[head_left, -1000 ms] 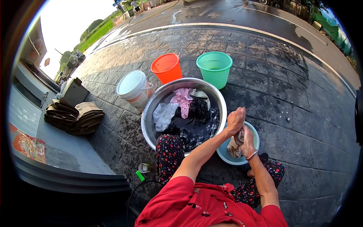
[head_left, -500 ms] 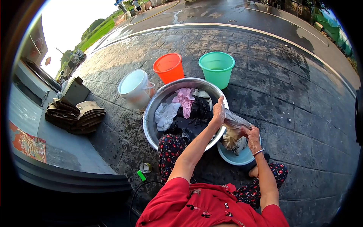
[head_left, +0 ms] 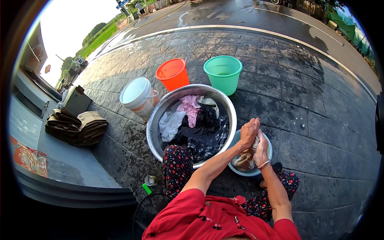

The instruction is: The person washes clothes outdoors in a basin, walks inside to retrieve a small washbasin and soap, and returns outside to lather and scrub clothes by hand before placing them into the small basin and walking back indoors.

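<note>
My left hand [head_left: 249,133] and my right hand [head_left: 261,149] are pressed together above a light blue basin [head_left: 269,157]. Both hands' fingers are closed; whatever lies between the palms is hidden. Beige and grey cloth [head_left: 244,161] lies in the basin just beneath them. To the left stands a large metal basin [head_left: 152,131] holding a white cloth [head_left: 171,125], a pink cloth [head_left: 189,108] and dark clothes [head_left: 203,138], one of them checked.
Behind the metal basin stand a white bucket [head_left: 138,96], an orange bucket [head_left: 173,75] and a green bucket [head_left: 223,76]. Folded cardboard [head_left: 76,128] lies at the left. A small jar [head_left: 151,181] and a green brush-like object [head_left: 147,189] are on the paving.
The greyish cloth stretched between my hands is no longer visible there. My hands have come together and moved over the light blue basin. The view has shifted slightly.
</note>
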A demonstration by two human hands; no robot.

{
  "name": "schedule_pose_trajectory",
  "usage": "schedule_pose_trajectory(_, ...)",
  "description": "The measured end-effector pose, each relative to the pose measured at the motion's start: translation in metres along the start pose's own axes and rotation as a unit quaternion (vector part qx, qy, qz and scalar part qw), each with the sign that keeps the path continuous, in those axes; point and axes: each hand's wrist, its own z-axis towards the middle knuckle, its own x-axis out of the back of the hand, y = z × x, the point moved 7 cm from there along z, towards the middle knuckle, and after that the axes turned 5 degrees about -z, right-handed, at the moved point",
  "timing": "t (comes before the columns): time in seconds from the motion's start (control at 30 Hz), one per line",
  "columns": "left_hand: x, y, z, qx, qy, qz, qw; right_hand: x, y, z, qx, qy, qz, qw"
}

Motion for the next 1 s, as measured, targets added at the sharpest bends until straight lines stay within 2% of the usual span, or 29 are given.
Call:
schedule_pose_trajectory(0.07, -0.013, 0.017, -0.015, 0.010, 0.000, -0.016, 1.000, -0.009, -0.025, -0.015, -0.013, 0.037, 0.041, 0.998)
schedule_pose_trajectory(0.1, -0.022, 0.030, -0.027, -0.016, -0.012, -0.026, 0.999, -0.014, -0.029, 0.003, 0.001, -0.238, 0.082, 0.968)
schedule_pose_trajectory(0.13, -0.009, 0.065, -0.035, -0.048, -0.013, -0.057, 0.997, 0.003, -0.024, 0.007, -0.047, -0.263, 0.088, 0.960)
schedule_pose_trajectory(0.2, -0.001, 0.071, -0.032, -0.046, 0.016, -0.121, 0.991, 0.007, -0.016, 0.000, -0.008, -0.229, 0.131, 0.965)
schedule_pose_trajectory(0.27, -0.008, 0.035, -0.008, -0.021, -0.027, -0.035, 0.999, -0.009, -0.015, -0.005, -0.038, -0.033, 0.074, 0.996)
schedule_pose_trajectory(0.3, -0.008, 0.014, 0.005, -0.002, -0.021, 0.013, 1.000, -0.005, -0.004, 0.001, -0.012, -0.044, 0.002, 0.999)
schedule_pose_trajectory(0.33, 0.012, 0.012, 0.013, 0.047, -0.025, -0.024, 0.998, 0.013, 0.014, 0.017, 0.105, -0.076, -0.135, 0.982)
schedule_pose_trajectory(0.4, 0.026, 0.027, 0.005, -0.003, 0.013, -0.015, 1.000, 0.004, 0.001, -0.003, -0.003, -0.008, -0.114, 0.993)
schedule_pose_trajectory(0.47, 0.019, 0.043, -0.015, 0.017, 0.018, -0.098, 0.995, -0.010, -0.021, -0.013, 0.023, -0.054, -0.062, 0.996)
schedule_pose_trajectory(0.5, 0.001, 0.045, -0.027, 0.034, -0.001, -0.108, 0.994, 0.014, -0.008, 0.018, 0.039, -0.112, -0.024, 0.993)
schedule_pose_trajectory(0.53, 0.003, 0.070, -0.044, -0.044, 0.064, -0.121, 0.990, 0.015, -0.003, 0.010, -0.100, -0.127, 0.121, 0.979)
schedule_pose_trajectory(0.6, 0.006, 0.060, -0.037, -0.020, 0.045, -0.100, 0.994, 0.008, 0.001, 0.005, -0.104, -0.305, 0.209, 0.923)
schedule_pose_trajectory(0.63, 0.008, 0.050, -0.029, 0.001, 0.024, -0.079, 0.997, 0.005, -0.001, 0.004, -0.059, -0.184, 0.107, 0.975)
schedule_pose_trajectory(0.67, 0.010, 0.040, -0.018, 0.022, 0.007, -0.060, 0.998, 0.000, -0.008, 0.000, -0.012, -0.060, -0.002, 0.998)
schedule_pose_trajectory(0.7, 0.008, 0.019, -0.004, 0.025, -0.022, 0.007, 0.999, 0.011, 0.006, 0.005, -0.032, 0.000, -0.081, 0.996)
schedule_pose_trajectory(0.73, 0.016, 0.006, 0.008, 0.037, -0.019, 0.020, 0.999, -0.014, 0.004, -0.018, -0.043, -0.034, -0.030, 0.998)
schedule_pose_trajectory(0.8, 0.028, 0.024, 0.003, -0.004, 0.001, 0.022, 1.000, -0.005, 0.007, -0.010, -0.042, 0.001, -0.070, 0.997)
schedule_pose_trajectory(0.87, 0.025, 0.051, -0.013, -0.040, 0.011, -0.065, 0.997, -0.008, -0.016, -0.012, 0.068, -0.063, -0.154, 0.984)
schedule_pose_trajectory(0.9, 0.012, 0.055, -0.023, 0.009, 0.001, -0.097, 0.995, -0.009, -0.014, -0.001, 0.023, -0.139, 0.050, 0.989)
schedule_pose_trajectory(0.93, 0.002, 0.053, -0.028, 0.008, 0.003, -0.098, 0.995, 0.007, 0.007, 0.016, -0.080, -0.315, 0.195, 0.926)
schedule_pose_trajectory(1.0, -0.019, 0.060, -0.043, -0.142, -0.019, -0.027, 0.989, 0.005, 0.008, 0.013, -0.092, -0.356, 0.253, 0.895)
